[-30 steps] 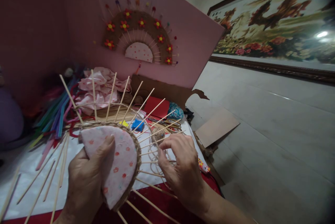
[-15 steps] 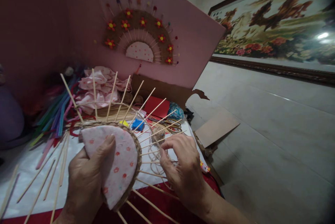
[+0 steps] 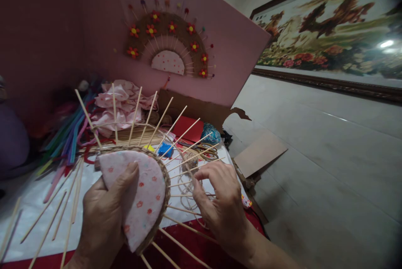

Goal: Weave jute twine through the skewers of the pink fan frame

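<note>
My left hand (image 3: 105, 214) is closed on a half-round panel (image 3: 146, 189) covered in white cloth with small red flowers, its thumb lying across the front. Brown twine edges the panel's curve, and several thin wooden sticks (image 3: 179, 124) fan outward from it. A strand of twine (image 3: 133, 124) runs across the upper sticks toward the right side. My right hand (image 3: 221, 202) pinches this twine between thumb and forefinger among the right-hand sticks. Behind them, loose twine trails by a small twine ball (image 3: 189, 161) on the white sheet.
Loose sticks (image 3: 58, 214) and coloured pipe cleaners (image 3: 70, 135) lie at left. Pink cloth (image 3: 117, 103), red sheets (image 3: 188, 128), blue yarn (image 3: 211, 133), scissors (image 3: 212, 151) and a blue packet (image 3: 165, 150) sit behind. A finished-looking flowered half-ring (image 3: 166, 30) hangs on the pink board.
Very little differs. The panel and sticks have shifted slightly to the right, and my right hand keeps its pinch on the twine.
</note>
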### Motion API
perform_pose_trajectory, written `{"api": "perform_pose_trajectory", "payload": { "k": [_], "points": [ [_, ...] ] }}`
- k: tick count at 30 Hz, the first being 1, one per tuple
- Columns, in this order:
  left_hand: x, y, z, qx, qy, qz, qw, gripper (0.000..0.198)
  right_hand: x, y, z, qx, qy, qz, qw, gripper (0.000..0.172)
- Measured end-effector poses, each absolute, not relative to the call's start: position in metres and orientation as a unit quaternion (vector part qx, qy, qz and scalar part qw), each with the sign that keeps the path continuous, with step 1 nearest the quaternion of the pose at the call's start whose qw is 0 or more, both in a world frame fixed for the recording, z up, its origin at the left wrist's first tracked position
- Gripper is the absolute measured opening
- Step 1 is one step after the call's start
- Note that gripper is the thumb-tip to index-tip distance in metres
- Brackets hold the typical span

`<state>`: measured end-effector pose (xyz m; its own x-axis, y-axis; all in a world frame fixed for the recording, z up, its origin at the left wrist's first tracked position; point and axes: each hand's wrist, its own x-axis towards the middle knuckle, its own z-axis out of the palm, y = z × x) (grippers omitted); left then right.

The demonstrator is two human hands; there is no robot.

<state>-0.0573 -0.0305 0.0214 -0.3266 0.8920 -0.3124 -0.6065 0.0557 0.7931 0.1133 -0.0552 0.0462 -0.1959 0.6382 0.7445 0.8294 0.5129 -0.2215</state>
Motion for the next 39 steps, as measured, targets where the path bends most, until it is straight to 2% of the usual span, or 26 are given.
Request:
{"api": "perform_pose_trajectory", "payload": {
  "k": [12, 23, 39],
  "points": [
    [-0.0585, -0.0315, 0.0200, 0.150, 0.462, 0.675, 0.555, 0.035, 0.1109, -0.0538, 0.0464, -0.487, -0.767, -0.131, 0.398, 0.010],
    [-0.0566, -0.0331, 0.0245, 0.144, 0.444, 0.687, 0.558, 0.035, 0.1089, -0.0522, 0.0501, -0.514, -0.775, -0.144, 0.338, 0.010],
    [-0.0571, -0.0307, 0.0201, 0.138, 0.447, 0.682, 0.562, 0.040, 0.1081, -0.0514, 0.0483, -0.525, -0.771, -0.137, 0.332, 0.009]
  ]
}}
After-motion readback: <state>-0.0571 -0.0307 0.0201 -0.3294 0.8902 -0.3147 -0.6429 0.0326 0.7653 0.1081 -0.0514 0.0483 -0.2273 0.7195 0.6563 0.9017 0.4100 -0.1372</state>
